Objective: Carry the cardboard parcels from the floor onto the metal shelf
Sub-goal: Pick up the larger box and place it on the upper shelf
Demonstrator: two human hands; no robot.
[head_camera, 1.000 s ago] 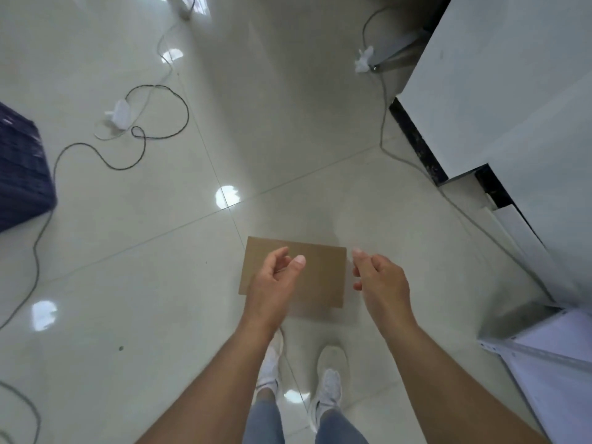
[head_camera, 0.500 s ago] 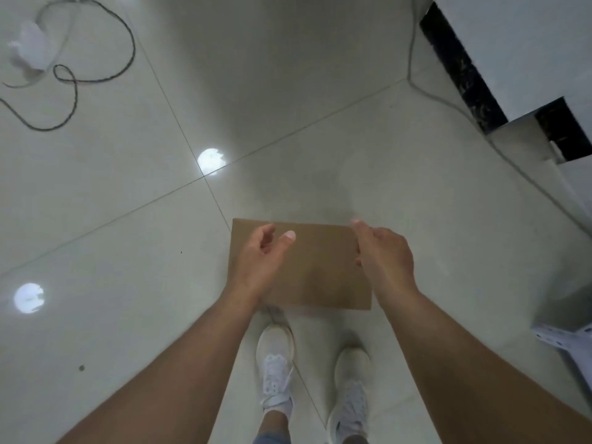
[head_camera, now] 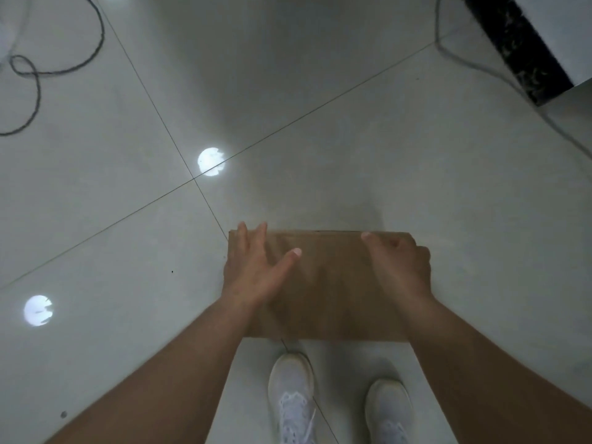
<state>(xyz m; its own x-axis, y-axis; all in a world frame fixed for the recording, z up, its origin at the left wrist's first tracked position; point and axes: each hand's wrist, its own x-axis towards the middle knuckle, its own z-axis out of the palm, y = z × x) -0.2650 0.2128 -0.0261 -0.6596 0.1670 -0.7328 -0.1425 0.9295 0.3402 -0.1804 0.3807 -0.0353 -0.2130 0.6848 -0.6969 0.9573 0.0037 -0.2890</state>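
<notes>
Glossy pale floor tiles (head_camera: pixel 320 107) carry 1 flat cardboard parcel (head_camera: pixel 326 283) just ahead of the shoes. The left hand (head_camera: pixel 256 267) lies spread on its left end; the right hand (head_camera: pixel 397 264) curls over its right edge. It looks stiff and light, best lifted by both short ends.

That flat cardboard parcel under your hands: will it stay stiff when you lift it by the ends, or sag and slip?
The cardboard parcel looks flat and thin, so it is probably light. It may flex a little in the middle when lifted by its ends. The left hand lies spread at one end and the right hand curls over the other, and the matte surface should grip well.
</notes>
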